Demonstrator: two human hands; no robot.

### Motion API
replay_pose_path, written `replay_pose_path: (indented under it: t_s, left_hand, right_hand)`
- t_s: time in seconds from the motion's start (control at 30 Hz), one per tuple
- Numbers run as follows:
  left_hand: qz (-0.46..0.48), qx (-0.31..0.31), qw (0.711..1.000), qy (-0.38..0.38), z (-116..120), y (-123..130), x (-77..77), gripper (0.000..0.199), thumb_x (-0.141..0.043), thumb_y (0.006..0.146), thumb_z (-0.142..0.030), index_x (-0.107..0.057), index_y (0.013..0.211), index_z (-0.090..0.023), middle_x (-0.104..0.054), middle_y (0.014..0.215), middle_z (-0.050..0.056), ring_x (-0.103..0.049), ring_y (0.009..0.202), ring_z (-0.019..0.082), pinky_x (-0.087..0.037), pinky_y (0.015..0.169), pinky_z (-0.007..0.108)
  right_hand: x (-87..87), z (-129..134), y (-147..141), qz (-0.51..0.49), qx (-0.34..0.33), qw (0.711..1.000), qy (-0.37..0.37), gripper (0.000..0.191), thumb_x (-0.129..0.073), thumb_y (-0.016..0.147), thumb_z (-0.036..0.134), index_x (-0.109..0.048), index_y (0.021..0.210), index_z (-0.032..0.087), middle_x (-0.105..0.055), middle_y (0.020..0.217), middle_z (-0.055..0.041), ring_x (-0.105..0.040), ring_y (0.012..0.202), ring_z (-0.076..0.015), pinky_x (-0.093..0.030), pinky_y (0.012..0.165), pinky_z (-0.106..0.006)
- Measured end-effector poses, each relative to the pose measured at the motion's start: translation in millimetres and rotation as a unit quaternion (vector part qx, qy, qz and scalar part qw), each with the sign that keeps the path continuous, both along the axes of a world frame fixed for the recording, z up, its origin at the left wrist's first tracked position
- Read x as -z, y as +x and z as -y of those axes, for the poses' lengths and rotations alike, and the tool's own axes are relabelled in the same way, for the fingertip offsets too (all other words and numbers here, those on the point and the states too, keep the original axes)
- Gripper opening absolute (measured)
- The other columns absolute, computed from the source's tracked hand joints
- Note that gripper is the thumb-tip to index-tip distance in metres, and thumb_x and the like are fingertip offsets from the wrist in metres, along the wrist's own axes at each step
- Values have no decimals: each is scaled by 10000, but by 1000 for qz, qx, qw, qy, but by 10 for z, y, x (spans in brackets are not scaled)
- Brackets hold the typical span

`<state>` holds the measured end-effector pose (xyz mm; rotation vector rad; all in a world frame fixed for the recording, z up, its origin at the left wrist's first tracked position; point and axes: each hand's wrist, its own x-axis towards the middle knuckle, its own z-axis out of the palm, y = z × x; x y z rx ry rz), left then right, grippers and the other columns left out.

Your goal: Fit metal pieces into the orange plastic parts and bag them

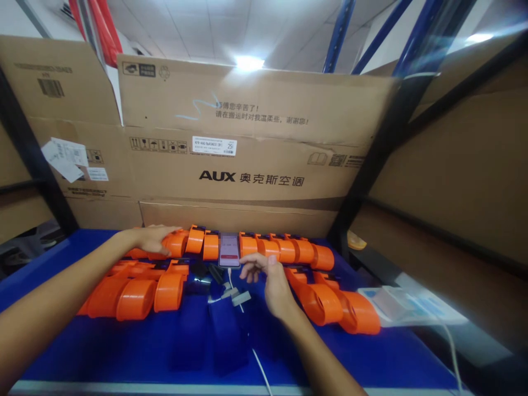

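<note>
My left hand (154, 240) reaches over the back-left row of orange plastic ring-shaped parts (176, 245). Its fingers stretch across the tops with the thumb apart, and I cannot tell how firmly they touch. Just right of the upright phone (229, 248) hovers my right hand (268, 278), fingers loosely bent and apart, nothing in them. A white cable (230, 275) is plugged into the phone's lower end. More orange ring parts (289, 250) with dark clips line the back right. Larger-looking ones stand nearer, at left (136, 297) and right (324, 302).
The blue tabletop (103, 352) carries dark strap-like pieces (226, 330) and a pale connector (240, 297) in the middle. A white power strip or tray (445, 313) lies at the right edge. Cardboard panels (247, 198) wall the back, beside a dark post (371, 148).
</note>
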<state>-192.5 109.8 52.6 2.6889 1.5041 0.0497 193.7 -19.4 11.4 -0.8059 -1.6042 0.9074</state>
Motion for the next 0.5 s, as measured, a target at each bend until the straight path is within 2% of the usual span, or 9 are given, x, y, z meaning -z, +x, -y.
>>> replay_pose_path:
  t_s: [0.1,0.2,0.33,0.5]
  left_hand:
    - [1,14,1000,-9,42,2,103,927,-711,716,-567,-420,1529,-229,-522,1516,168,-536,1333,387,-394,1093,490]
    - [7,21,1000,-1,73,55,121,854,-723,710,-550,-490,1473,-245,-566,1472,155,-561,1302,385,-398,1091,500]
    - [15,20,1000,5,74,72,15,777,-716,710,-488,-538,1431,-258,-653,1357,132,-617,1223,375,-445,1043,476]
    - [54,27,998,26,55,47,-161,801,-693,720,-454,-497,1464,-231,-631,1368,126,-614,1220,343,-454,1035,426]
  right_hand:
    - [3,4,6,11,1,1000,4,790,-151,995,726,-745,1070,209,-713,765,-72,-594,664,-205,-435,619,-330]
    - [-2,10,10,16,0,1000,5,792,-147,1000,718,-750,1038,207,-714,767,-74,-593,665,-202,-438,618,-327]
    - [-17,17,4,18,7,1000,0,779,-174,993,729,-751,1022,207,-714,765,-76,-595,661,-206,-436,609,-328]
    - [-39,34,-14,8,-3,1000,0,784,-183,981,747,-754,1022,211,-715,755,-79,-596,649,-211,-437,606,-335]
